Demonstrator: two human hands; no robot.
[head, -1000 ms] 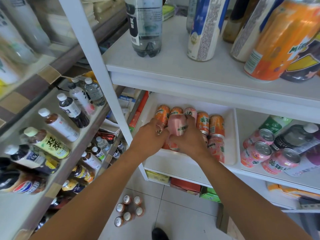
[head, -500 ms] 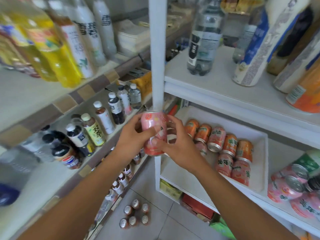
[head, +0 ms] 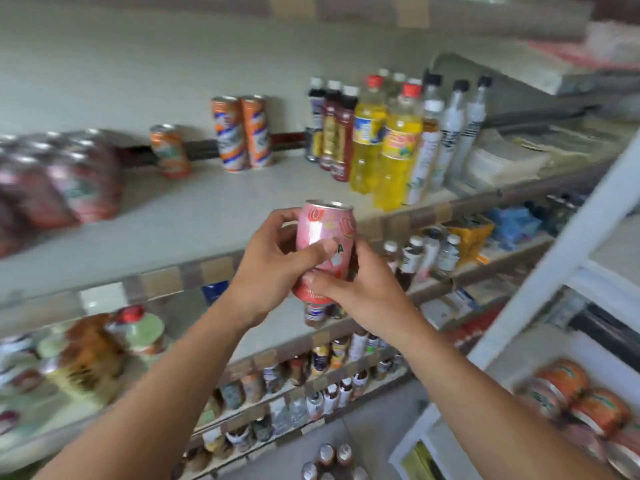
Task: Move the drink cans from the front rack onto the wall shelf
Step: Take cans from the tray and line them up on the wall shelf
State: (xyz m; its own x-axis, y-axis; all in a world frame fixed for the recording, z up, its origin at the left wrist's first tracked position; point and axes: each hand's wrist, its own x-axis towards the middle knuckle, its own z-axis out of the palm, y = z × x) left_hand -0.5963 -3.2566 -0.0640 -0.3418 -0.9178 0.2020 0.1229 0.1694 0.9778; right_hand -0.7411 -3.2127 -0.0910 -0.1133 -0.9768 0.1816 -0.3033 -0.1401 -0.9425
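A pink drink can (head: 325, 233) stands upright in both my hands at mid-frame, in front of the wall shelf (head: 180, 220). My left hand (head: 270, 271) grips its left side with the thumb across the front. My right hand (head: 360, 289) holds its lower right part. A second can (head: 315, 311) seems to be under it, mostly hidden by my hands. Three orange cans (head: 242, 133) and a blurred group of pink cans (head: 59, 181) stand on the wall shelf. The white front rack (head: 561, 244) at the right holds orange cans (head: 585, 400) in a tray.
Yellow and dark bottles (head: 384, 133) stand at the wall shelf's right end. Lower wall shelves carry rows of small bottles (head: 332, 362). Loose cans (head: 329, 462) stand on the tiled floor below. A bare stretch of shelf lies between the pink group and the bottles.
Both hands lifted the pink can out of the front rack's tray and carried it left and up toward the wall shelf. My view has swung left.
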